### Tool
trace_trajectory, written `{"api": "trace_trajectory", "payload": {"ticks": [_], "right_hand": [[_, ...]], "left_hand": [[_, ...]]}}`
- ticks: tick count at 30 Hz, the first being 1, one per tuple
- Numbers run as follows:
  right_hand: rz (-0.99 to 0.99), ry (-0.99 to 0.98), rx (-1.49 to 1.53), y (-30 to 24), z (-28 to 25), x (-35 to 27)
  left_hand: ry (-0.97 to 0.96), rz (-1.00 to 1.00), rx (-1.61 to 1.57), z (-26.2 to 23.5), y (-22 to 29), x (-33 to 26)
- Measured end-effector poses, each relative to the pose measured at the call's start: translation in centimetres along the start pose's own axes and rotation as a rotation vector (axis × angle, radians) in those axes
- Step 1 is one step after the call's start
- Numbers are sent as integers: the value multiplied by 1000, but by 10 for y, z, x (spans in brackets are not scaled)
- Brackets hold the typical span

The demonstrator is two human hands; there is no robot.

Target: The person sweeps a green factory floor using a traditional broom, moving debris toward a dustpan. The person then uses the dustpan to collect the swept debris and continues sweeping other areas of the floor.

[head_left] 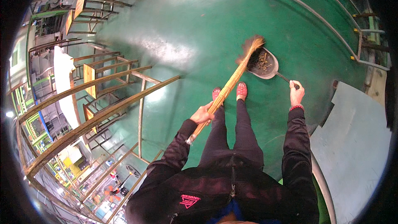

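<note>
My left hand (202, 113) is wrapped round the handle of a long straw broom (230, 84), close to its upper end. The broom slants away to the right, and its dark, frayed bristles meet the left edge of a dustpan (270, 73). Brown debris (263, 61) lies in the dustpan's dark pan. My right hand (296, 92) grips the end of the dustpan's thin dark handle, with a red bead bracelet at the wrist. Both tools are out in front of my feet, just right of the middle.
Brown metal frames (103, 110) with wooden panels crowd the left side. A pale curved rail (306, 14) runs along the far right. Near my right arm lies a large grey-blue sheet (352, 141). Green floor (174, 87), with glossy reflections, spreads around my red shoes (242, 89).
</note>
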State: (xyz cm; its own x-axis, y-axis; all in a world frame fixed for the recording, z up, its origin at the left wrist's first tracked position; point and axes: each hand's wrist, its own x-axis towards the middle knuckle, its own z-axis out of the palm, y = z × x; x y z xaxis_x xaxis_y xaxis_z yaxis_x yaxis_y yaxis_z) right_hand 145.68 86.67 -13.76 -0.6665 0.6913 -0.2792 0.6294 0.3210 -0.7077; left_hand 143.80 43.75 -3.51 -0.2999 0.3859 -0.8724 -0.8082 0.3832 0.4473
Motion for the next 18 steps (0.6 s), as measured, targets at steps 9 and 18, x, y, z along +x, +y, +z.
{"api": "trace_trajectory", "payload": {"ticks": [9,18], "right_hand": [[-79,35,44,19,-2,9],[-57,41,94,23,7,9]], "left_hand": [[182,53,-30,-20,-1,-46],[-67,-51,-164,41,-29,32]]}}
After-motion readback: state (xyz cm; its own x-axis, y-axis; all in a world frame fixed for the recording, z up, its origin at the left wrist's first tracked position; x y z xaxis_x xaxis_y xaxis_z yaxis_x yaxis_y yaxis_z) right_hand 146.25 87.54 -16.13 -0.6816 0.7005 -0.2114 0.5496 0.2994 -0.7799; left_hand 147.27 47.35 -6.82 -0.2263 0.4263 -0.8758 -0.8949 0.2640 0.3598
